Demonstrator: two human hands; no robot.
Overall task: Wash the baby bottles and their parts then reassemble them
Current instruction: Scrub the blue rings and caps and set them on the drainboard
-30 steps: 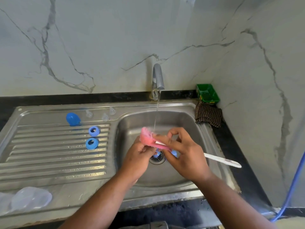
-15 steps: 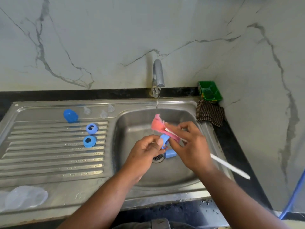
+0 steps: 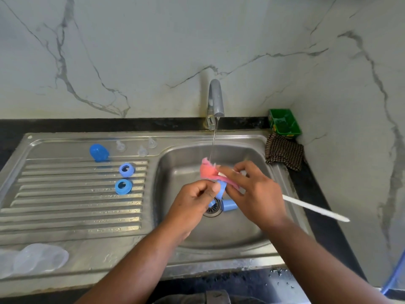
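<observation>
Two bare forearms, uncovered to the wrists, end in an ungloved left hand (image 3: 195, 200) and right hand (image 3: 256, 194), with a fold of dark grey clothing (image 3: 210, 298) between them at the view's bottom edge.

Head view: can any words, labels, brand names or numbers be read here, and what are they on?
No text here is legible.
Green plastic box in the back right corner: yellowish print on its front wall, too blurred to read.
White plastic brush handle, blue plastic rings, steel tap: no marks visible.
</observation>
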